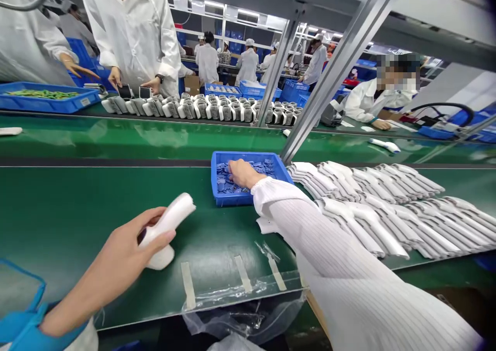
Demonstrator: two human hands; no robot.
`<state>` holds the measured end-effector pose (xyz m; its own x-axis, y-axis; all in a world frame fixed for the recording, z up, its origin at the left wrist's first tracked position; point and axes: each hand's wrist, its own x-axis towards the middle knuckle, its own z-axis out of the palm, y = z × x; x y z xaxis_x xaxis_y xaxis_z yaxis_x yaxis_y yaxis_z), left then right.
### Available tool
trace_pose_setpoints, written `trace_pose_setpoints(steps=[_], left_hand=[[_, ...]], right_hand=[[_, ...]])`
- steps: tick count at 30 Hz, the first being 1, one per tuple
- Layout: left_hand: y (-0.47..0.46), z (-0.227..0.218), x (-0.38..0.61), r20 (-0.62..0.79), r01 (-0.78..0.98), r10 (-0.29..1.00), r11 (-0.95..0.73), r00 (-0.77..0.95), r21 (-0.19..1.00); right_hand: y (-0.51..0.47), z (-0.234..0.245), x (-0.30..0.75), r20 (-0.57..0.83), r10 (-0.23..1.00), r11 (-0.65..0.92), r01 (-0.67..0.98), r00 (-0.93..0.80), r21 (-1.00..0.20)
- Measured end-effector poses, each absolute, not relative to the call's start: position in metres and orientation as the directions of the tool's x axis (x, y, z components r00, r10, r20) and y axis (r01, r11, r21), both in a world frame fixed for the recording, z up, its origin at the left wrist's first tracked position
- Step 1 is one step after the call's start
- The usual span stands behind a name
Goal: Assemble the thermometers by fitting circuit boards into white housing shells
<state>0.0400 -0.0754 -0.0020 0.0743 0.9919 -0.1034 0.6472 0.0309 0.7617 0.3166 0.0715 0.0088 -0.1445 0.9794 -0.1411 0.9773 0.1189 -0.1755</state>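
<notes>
My left hand [134, 242] grips a white plastic gun-shaped housing [173, 218], thumb on the near side and fingers wrapped behind. The housing is tilted above the green bench, its narrower end pointing up and right. My right hand [243, 174] reaches into a blue tray [234, 200] of small flat blue plastic parts [221, 179]. Its fingers are curled down among the parts, and their tips are hidden, so what they pinch cannot be made out.
Rows of stacked white housings [364, 222] lie right of the tray. Tape strips [188, 285] hold a clear plastic bag [248, 315] at the bench's front edge. A metal post [333, 77] rises behind the tray. Across the green conveyor [155, 142], co-workers handle grey-white units [217, 108].
</notes>
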Motion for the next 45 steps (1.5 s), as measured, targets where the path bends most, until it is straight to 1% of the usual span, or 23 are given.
trace_pose_setpoints(steps=[1,2,4,5,7,9,10,11,13,15,18,20,24,26,29,31,34,36,38,40,42,43,45], left_hand=[[-0.077,0.001,0.04,-0.177,0.501,0.984,0.135,0.037,0.855],[-0.078,0.004,0.043,-0.244,0.343,0.97,0.224,0.015,0.912],[-0.081,0.009,0.054,-0.315,0.105,0.949,0.311,0.017,0.945],[-0.082,0.01,0.061,-0.307,0.061,0.951,0.305,0.03,0.95],[-0.082,0.011,0.075,-0.215,0.118,0.974,0.205,0.075,0.972],[-0.081,0.01,0.088,-0.088,0.274,0.984,0.043,0.155,0.961],[-0.081,0.009,0.093,-0.034,0.345,0.98,-0.037,0.196,0.938],[-0.081,0.009,0.098,0.009,0.399,0.971,-0.106,0.237,0.911],[-0.082,0.01,0.106,0.06,0.459,0.953,-0.198,0.298,0.866],[-0.083,0.011,0.112,0.086,0.468,0.942,-0.239,0.326,0.851],[-0.085,0.013,0.114,0.088,0.465,0.929,-0.261,0.36,0.846],[-0.084,0.015,0.113,0.069,0.491,0.917,-0.274,0.394,0.827],[-0.083,0.019,0.11,0.125,0.634,0.898,-0.39,0.421,0.668],[-0.085,0.019,0.11,0.135,0.657,0.881,-0.433,0.454,0.617],[-0.088,0.016,0.112,0.071,0.642,0.88,-0.396,0.47,0.657],[-0.09,0.013,0.114,0.07,0.638,0.893,-0.371,0.445,0.675],[-0.09,0.009,0.121,0.157,0.621,0.881,-0.431,0.446,0.654],[-0.088,0.006,0.125,0.285,0.62,0.842,-0.533,0.458,0.576],[-0.087,0.002,0.127,0.39,0.642,0.79,-0.612,0.473,0.462],[-0.088,-0.002,0.128,0.408,0.648,0.748,-0.66,0.523,0.381],[-0.091,-0.007,0.127,0.395,0.627,0.733,-0.68,0.554,0.38],[-0.093,-0.01,0.127,0.413,0.636,0.753,-0.656,0.513,0.406],[-0.094,-0.017,0.128,0.45,0.693,0.836,-0.527,0.316,0.493]], right_hand=[[0.064,0.012,0.318,-0.098,0.984,0.125,0.968,-0.149,-0.22],[0.054,0.016,0.319,-0.053,0.986,0.137,0.953,-0.157,-0.269],[0.028,0.024,0.321,0.016,0.983,0.179,0.917,-0.185,-0.357],[0.013,0.027,0.322,0.035,0.979,0.198,0.886,-0.202,-0.419],[-0.018,0.032,0.323,0.041,0.977,0.187,0.75,-0.209,-0.634],[-0.046,0.033,0.32,0.017,0.985,0.096,0.455,-0.173,-0.885],[-0.058,0.032,0.317,0.004,0.989,0.048,0.289,-0.149,-0.956],[-0.068,0.03,0.313,-0.006,0.992,0.014,0.155,-0.129,-0.988],[-0.083,0.024,0.304,0.009,0.996,0.013,0.034,-0.09,-0.999],[-0.09,0.019,0.295,0.074,0.997,0.074,0.014,-0.034,-0.997],[-0.094,0.014,0.29,0.215,0.976,0.209,0.122,0.04,-0.97],[-0.096,0.013,0.292,0.274,0.961,0.26,0.22,0.037,-0.94],[-0.098,0.014,0.298,0.315,0.949,0.292,0.344,0.009,-0.892],[-0.1,0.015,0.299,0.329,0.944,0.303,0.372,0.006,-0.877],[-0.101,0.018,0.299,0.327,0.945,0.302,0.392,-0.004,-0.869],[-0.101,0.021,0.299,0.324,0.945,0.311,0.416,-0.04,-0.855],[-0.103,0.018,0.298,0.36,0.925,0.374,0.441,-0.119,-0.816],[-0.106,0.012,0.297,0.411,0.904,0.413,0.476,-0.115,-0.776],[-0.111,0.003,0.299,0.451,0.889,0.424,0.516,-0.081,-0.744],[-0.118,-0.005,0.305,0.443,0.893,0.414,0.534,-0.08,-0.737],[-0.126,-0.01,0.312,0.398,0.911,0.39,0.541,-0.109,-0.745],[-0.13,-0.012,0.316,0.363,0.924,0.366,0.551,-0.119,-0.75],[-0.137,-0.013,0.317,0.279,0.951,0.303,0.576,-0.132,-0.759]])
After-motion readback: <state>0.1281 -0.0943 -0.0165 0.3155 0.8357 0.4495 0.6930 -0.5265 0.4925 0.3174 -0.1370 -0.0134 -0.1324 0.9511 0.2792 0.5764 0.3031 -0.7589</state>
